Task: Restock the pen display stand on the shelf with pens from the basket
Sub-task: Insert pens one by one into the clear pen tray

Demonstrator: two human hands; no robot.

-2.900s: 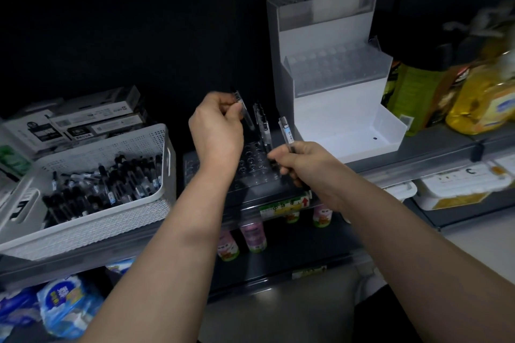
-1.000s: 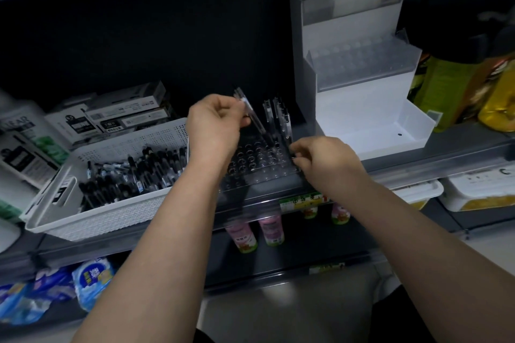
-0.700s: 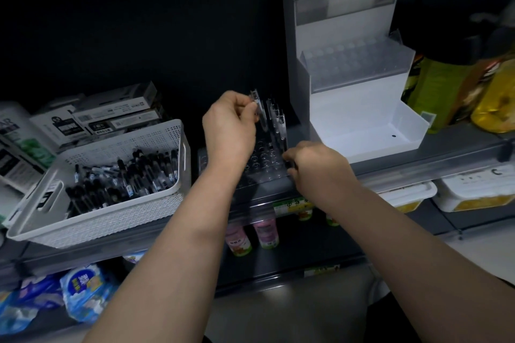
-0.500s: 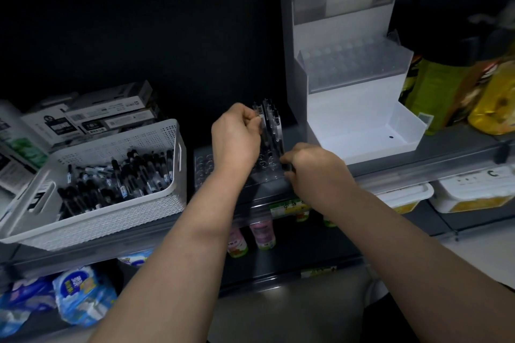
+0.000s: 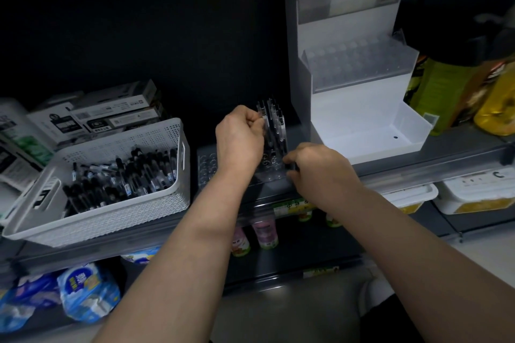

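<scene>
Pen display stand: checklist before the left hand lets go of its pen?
1. Left hand pinches the pen near its top: ok.
2. Pen seated in a hole of the pen display stand: cannot tell; the hand hides its lower end.
3. Right hand steadying the stand: cannot tell; its fingers curl at the front right corner, grip unclear.
4. Standing pens beside it upright: ok.
5. Free holes on the stand's left side: ok.
6. Basket holds more pens: ok.
</scene>
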